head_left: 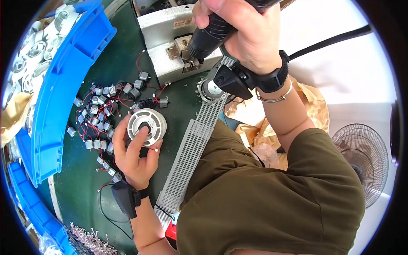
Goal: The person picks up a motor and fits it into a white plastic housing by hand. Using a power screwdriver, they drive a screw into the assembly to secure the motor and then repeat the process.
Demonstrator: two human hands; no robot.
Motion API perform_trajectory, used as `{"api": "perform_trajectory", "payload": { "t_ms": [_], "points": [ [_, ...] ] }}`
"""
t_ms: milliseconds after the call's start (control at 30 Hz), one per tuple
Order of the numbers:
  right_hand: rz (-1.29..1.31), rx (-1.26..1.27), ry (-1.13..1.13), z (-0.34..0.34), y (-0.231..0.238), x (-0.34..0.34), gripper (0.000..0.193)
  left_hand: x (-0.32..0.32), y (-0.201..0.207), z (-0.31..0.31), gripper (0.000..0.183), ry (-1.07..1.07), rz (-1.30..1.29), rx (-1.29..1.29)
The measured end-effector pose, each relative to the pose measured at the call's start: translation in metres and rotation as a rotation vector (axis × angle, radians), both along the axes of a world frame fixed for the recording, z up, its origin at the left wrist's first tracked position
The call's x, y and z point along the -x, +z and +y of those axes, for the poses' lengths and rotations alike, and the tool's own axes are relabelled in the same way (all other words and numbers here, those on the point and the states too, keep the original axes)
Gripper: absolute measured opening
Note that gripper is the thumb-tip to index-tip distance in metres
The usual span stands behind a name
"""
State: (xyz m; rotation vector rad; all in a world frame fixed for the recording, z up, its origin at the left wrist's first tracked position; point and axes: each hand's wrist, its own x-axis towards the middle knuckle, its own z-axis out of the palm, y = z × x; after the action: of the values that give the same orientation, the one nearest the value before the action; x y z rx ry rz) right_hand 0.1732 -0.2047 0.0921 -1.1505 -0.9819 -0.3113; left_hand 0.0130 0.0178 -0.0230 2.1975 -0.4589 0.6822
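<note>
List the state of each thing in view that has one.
Left hand: gripping round white part
Round white part: spoked face up
Right hand: gripping black tool
Black tool: nose down; running unclear
Small motors: loosely heaped, red-wired
Larger blue bin: filled with white parts
Brown paper: crumpled
Fan: spinning or stopped, unclear

My left forearm (148,227) rose from the lower edge, leaning leftward; above it, my left hand (136,165) was curved in a grip, thumb (153,157) spread from the bent index finger (137,143). My right forearm (282,111) slanted up and leftward to my raised right hand (253,38), curled closed (the upper edge cropped it slightly).
</note>
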Motion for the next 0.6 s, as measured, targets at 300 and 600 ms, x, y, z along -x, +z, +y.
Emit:
{"api": "perform_trajectory", "payload": {
  "t_ms": [300,600],
  "points": [
    [0.389,-0.006,-0.069,0.006,0.006,0.030,0.042,-0.001,0.002,-0.001,0.039,-0.007,-0.012,0.017],
    [0.414,-0.061,0.269,0.048,0.032,0.077,0.043,-0.005,0.002,-0.003,0.040,0.004,-0.073,0.059]
  ]
}}
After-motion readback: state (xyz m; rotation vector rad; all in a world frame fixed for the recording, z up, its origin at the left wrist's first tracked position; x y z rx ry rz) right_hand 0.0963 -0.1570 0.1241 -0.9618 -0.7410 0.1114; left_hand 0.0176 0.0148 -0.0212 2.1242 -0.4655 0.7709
